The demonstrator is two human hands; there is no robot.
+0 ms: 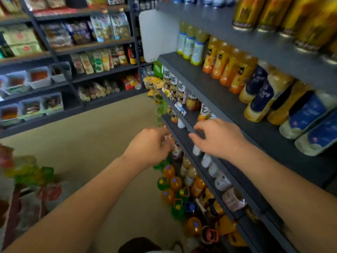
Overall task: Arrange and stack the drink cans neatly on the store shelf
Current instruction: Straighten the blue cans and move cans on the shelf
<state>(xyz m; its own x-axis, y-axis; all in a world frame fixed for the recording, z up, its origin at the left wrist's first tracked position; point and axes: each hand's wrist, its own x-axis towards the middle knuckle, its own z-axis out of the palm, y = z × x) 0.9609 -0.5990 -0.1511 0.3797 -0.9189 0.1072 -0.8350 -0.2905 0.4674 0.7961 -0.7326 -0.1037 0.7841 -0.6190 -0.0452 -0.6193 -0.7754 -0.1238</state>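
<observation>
My right hand (217,138) sits at the centre of the frame with its fingers spread and lying loose over the front lip of a dark grey metal store shelf (215,83), gripping nothing. My left hand (148,147) is just left of it, a little lower, fingers curled inward near the shelf edge; the picture is too blurred there for me to tell whether it grips anything. Directly under my right hand, a row of small white-wrapped drink cans (221,182) runs along the lower shelf toward the lower right of the frame, standing one behind another close to the shelf's front edge. At the upper right, tall gold-coloured drink cans (246,12) stand in a line on the top shelf. Below them, on the shelf that crosses the right half of the frame, plastic bottles of orange juice (228,68) stand beside pale bottles with dark blue labels (262,95). Near the bottom centre, round orange and green plastic bottles with coloured caps (170,187) crowd together low against the shelving. The beige floor (102,143) fills the middle left, and at the upper left another dark shelving unit holds bagged snacks (104,30) and clear plastic tubs (39,77).
</observation>
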